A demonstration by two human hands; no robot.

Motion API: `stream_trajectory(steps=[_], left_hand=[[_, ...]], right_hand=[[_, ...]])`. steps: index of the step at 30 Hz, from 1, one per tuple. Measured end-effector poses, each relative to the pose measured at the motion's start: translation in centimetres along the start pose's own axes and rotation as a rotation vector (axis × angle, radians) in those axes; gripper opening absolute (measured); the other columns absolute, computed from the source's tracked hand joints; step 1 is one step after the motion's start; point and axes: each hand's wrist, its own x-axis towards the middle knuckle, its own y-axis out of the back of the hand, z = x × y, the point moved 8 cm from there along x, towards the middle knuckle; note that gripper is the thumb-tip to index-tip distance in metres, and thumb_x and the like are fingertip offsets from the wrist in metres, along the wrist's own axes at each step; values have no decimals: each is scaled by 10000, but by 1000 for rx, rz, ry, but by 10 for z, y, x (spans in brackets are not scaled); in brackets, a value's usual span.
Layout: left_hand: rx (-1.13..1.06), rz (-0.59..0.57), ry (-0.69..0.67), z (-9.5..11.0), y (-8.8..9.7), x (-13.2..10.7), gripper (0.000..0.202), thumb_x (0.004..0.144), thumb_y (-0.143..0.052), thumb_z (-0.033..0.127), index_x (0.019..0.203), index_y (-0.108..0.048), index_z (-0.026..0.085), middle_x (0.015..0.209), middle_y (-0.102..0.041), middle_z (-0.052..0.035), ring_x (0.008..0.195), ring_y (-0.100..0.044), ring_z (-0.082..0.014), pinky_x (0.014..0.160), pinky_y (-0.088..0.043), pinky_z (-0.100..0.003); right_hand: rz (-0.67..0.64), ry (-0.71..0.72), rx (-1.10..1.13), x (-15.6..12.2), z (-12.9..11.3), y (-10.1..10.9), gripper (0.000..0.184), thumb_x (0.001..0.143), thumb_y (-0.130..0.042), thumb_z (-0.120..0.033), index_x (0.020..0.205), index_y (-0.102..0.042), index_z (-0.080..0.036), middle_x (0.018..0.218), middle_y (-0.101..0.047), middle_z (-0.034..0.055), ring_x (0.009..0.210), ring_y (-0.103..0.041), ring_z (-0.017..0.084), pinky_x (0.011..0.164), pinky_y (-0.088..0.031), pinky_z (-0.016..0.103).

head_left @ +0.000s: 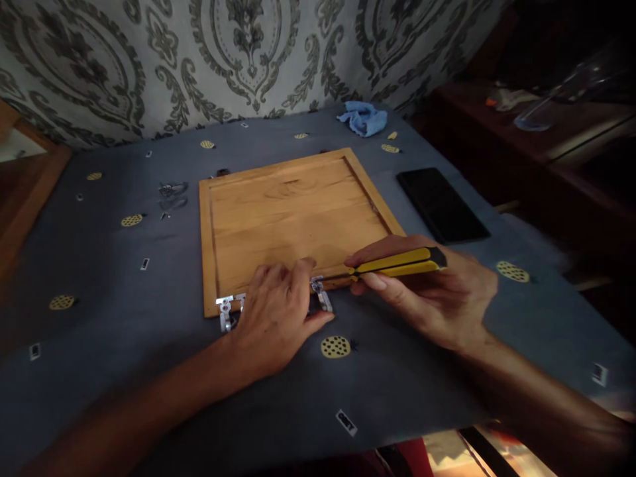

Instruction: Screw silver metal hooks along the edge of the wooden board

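Note:
A framed wooden cabinet door (pixel 298 205) lies flat on the table. Metal hinges sit along its near edge: one hinge (pixel 226 313) at the left corner and another hinge (pixel 322 295) further right. My left hand (pixel 275 315) is closed over this edge, its fingers bent on the wood and its thumb against the right hinge; it hides part of the metal between the two. In my right hand (pixel 437 298) is a screwdriver (pixel 397 263) with a yellow and black handle, held almost level. Its shaft points left, and the tip is at the right hinge.
Right of the door lies a black phone (pixel 442 204). A crumpled blue cloth (pixel 364 119) is at the back, before a patterned curtain (pixel 238 53). Small metal pieces (pixel 172 190) lie left of the door on the patterned tablecloth (pixel 109 278). A wooden frame (pixel 30 179) stands far left.

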Motion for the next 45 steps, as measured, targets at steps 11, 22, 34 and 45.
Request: stream_trajectory(steps=[11, 22, 34, 45], left_hand=[[13, 8, -8, 1, 0, -1, 604, 799, -750, 401, 1231, -407, 155, 1052, -677, -96, 978, -637, -291, 869, -479, -445], [-6, -10, 12, 0, 0, 0, 557, 802, -738, 389, 1203, -415, 178, 1027, -679, -75, 979, -643, -296, 866, -487, -455], [8, -24, 4, 1, 1, 1, 559, 803, -741, 400, 1199, -425, 165, 1070, -670, -97, 978, -637, -298, 857, -489, -464], [-31, -28, 18, 0, 0, 0, 602, 791, -759, 390, 1229, -418, 157, 1052, -688, -90, 1013, -632, -304, 885, -477, -467]], right_hand=[[-70, 80, -49, 2, -5, -6, 86, 844, -701, -266, 918, -680, -304, 838, -730, 3, 680, -695, 176, 584, -551, 320], [23, -28, -119, -1, -5, -11, 125, 833, -700, -259, 786, -624, -346, 743, -673, -28, 652, -649, 197, 572, -521, 382], [76, -51, -113, -1, 0, -11, 113, 803, -738, -293, 766, -632, -283, 700, -656, -22, 600, -631, 176, 522, -486, 332], [234, -63, -76, -6, 2, 11, 58, 831, -707, -321, 824, -679, -270, 739, -675, 2, 604, -639, 179, 520, -495, 344]])
